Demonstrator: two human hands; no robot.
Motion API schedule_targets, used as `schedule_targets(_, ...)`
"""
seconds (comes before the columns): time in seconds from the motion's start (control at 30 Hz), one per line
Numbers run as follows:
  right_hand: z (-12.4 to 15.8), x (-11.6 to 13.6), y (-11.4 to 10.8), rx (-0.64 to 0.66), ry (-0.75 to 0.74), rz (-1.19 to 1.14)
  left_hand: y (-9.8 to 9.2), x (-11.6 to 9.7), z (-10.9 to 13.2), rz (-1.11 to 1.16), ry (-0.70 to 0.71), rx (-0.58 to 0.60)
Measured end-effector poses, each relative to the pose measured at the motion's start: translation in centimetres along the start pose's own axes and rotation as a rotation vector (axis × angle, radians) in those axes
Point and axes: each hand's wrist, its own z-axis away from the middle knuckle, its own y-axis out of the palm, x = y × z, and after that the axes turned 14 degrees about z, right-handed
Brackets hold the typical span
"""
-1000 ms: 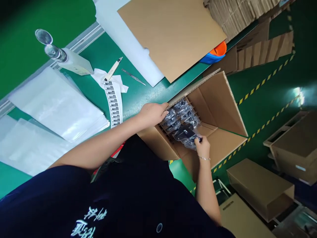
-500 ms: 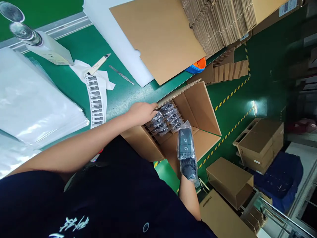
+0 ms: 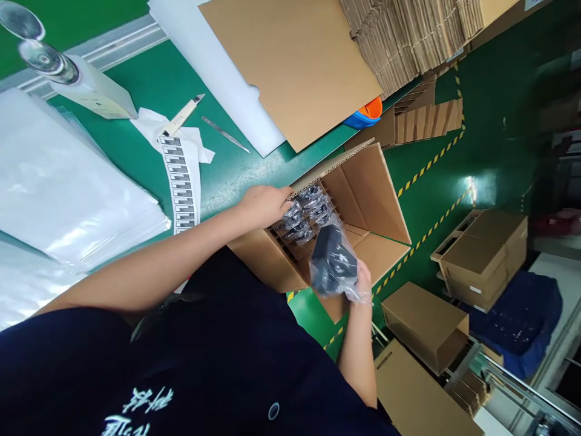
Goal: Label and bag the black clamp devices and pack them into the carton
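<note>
The step in hand looks to be handling a single black, blocky device in a clear plastic bag [image 3: 333, 260] at the mouth of the open brown corrugated carton [image 3: 267, 259]; whether it is on its way in or out cannot be told. The right hand [image 3: 362, 283], at the carton's right side, is closed on the bag's end. The device hangs tilted just left of that hand, over the carton's near part. Whether it touches the carton is unclear. The left hand [image 3: 265, 206] is clamped on the carton's rim, at the side next to the green bench [image 3: 236, 181], well apart from the right and not on the device. Inside the carton, beyond the device, sit dark bagged pieces [image 3: 297, 231] between cardboard dividers. The next move probably calls for a firm hold on the slippery film and a steady carton.
</note>
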Motion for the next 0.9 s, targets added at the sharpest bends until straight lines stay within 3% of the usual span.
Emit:
schedule_targets(0.1, -2.1, 0.1, 0.5, -0.04, 0.041, 0.26, 0.1, 0.2, 0.0, 0.005, 0.012, -0.005)
schedule_targets(0.27, -6.2, -1.2, 7.8, -0.064, 0.198, 0.645, 0.0, 0.2, 0.1, -0.028, 0.025, -0.001)
schedule_targets(0.37, -6.9, -2.9, 11.0, -0.037, 0.284, 0.775, -0.2, 0.2, 0.2, -0.046, 0.027, 0.01)
schedule_targets(0.63, -3.6, -7.0, 11.5, 0.054, 0.401, 0.913, -0.9, 0.3, 0.2, -0.067, 0.02, 0.019)
schedule_targets(0.73, -4.9, -7.4, 11.7, 0.08, 0.414, 0.922, -1.0, 0.2, 0.4, -0.073, 0.021, 0.026)
schedule_targets(0.9, -9.9, -7.5, 12.3, 0.132, 0.397, 0.865, -0.9, 0.1, 0.4, -0.072, 0.015, 0.022)
